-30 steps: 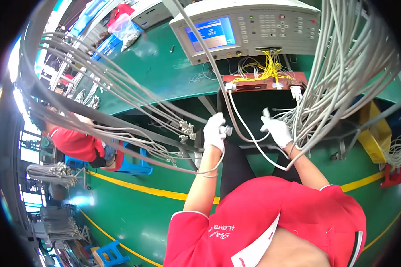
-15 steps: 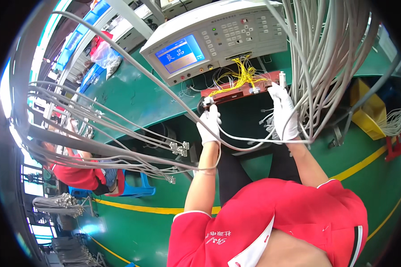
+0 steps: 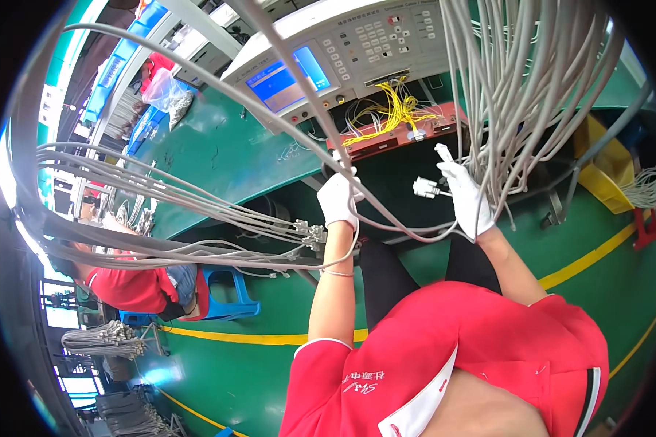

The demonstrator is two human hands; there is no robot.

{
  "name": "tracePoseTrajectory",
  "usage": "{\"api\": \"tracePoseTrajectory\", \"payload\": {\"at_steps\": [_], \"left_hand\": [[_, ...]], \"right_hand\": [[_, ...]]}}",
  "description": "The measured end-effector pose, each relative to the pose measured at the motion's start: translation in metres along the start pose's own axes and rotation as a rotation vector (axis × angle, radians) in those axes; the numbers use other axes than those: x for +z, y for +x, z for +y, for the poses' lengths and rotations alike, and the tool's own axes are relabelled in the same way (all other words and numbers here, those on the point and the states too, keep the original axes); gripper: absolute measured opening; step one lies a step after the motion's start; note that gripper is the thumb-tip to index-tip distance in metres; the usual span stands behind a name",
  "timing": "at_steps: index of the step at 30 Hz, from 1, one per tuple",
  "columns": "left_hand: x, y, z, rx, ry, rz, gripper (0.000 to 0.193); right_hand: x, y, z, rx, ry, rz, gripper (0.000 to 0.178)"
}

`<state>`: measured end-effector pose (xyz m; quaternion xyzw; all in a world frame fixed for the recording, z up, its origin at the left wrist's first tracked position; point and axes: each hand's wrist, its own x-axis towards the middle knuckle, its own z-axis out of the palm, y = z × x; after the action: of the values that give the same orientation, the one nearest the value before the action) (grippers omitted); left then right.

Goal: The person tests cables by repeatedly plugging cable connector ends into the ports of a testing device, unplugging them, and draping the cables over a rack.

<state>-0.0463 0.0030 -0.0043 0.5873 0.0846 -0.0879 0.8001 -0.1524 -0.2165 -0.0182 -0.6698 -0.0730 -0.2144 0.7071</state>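
My left hand (image 3: 338, 197), in a white glove, is closed round a grey cable (image 3: 401, 229) just below the left end of a red fixture (image 3: 386, 141). Other cables cross in front of its fingertips and partly hide them. My right hand (image 3: 468, 195), gloved too, is below the fixture's right end with its fingers stretched upward. A whitish cable connector (image 3: 425, 188) hangs beside its thumb side; whether they touch I cannot tell. Yellow wires (image 3: 399, 113) run from the fixture to a grey tester (image 3: 375, 44) with a blue and grey screen (image 3: 288, 79).
A thick bundle of grey cables (image 3: 521, 87) hangs at the right, by a yellow bin (image 3: 608, 175). More cables with connectors (image 3: 310, 234) stretch in from the left. A green table (image 3: 219, 160) holds the tester. A person in red (image 3: 135, 285) sits on a blue stool (image 3: 229, 295).
My right hand has dropped away from the fixture's right end, and the left has moved slightly down from its left end. The tester's screen has changed. The hanging cables have shifted.
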Motion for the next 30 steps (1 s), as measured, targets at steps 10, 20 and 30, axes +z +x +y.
{"api": "tracePoseTrajectory", "payload": {"at_steps": [10,20,30], "left_hand": [[0.013,0.008,0.013,-0.079,-0.255,0.006,0.017],[-0.022,-0.026,0.157,0.497,0.173,-0.207,0.051],[0.099,-0.06,0.344,1.927,1.157,0.287,0.043]], "right_hand": [[0.027,0.031,-0.024,0.439,0.258,-0.193,0.056],[0.031,0.038,-0.017,0.304,0.321,-0.274,0.034],[0.02,0.041,-0.026,0.477,0.553,-0.162,0.033]]}}
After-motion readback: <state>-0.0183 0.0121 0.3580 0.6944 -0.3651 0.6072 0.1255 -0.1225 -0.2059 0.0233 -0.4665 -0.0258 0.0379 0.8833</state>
